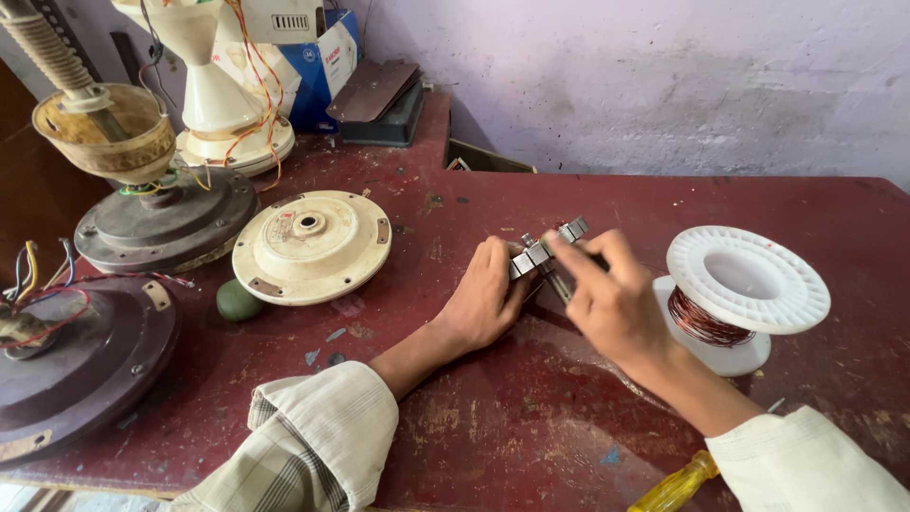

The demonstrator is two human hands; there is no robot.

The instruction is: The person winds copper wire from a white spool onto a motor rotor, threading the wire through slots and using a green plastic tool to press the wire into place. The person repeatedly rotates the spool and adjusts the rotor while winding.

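My left hand [485, 296] rests on the dark red table [531, 417] and grips one end of a small grey metal winding former [548, 250]. My right hand [607, 294] is raised just right of it, fingers curled around the same metal piece from above. A white plastic spool [741, 277] wound with copper wire [701, 320] stands immediately right of my right hand. What lies under my right palm is hidden.
A cream round fan cover [311, 245] lies left of my hands, a green round object [237, 301] beside it. Dark fan motor housings [166, 220] [76, 365] fill the left edge. A yellow screwdriver handle [675, 485] lies near the front. Boxes stand at the back.
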